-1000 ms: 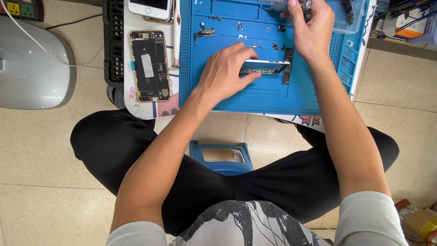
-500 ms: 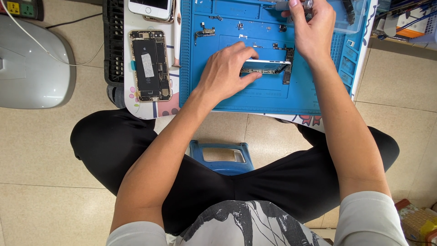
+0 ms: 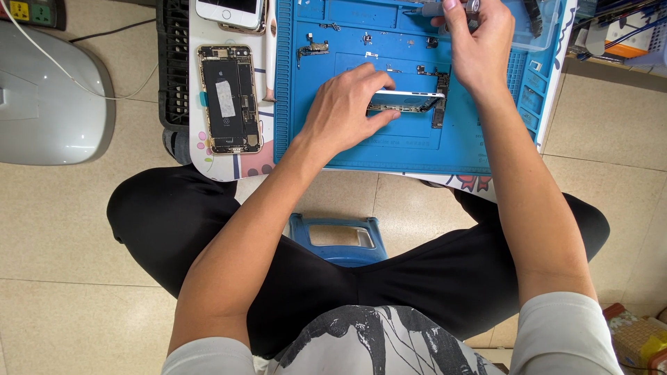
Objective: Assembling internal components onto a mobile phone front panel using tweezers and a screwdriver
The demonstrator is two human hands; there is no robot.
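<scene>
My left hand rests on the blue repair mat and grips the edge of a slim phone frame standing on its side. My right hand is higher up at the mat's far edge, fingers closed around a small grey tool whose tip is hidden. A dark flex part hangs off the frame's right end. Several tiny screws and brackets lie on the mat above my left hand.
An opened phone with its battery showing lies left of the mat on a white board. A white phone sits above it. A grey lamp base is at far left, a blue stool between my knees, tool clutter at right.
Both hands stay almost still. My right hand has shifted very slightly at the top edge of the mat; the phone frame has not moved.
</scene>
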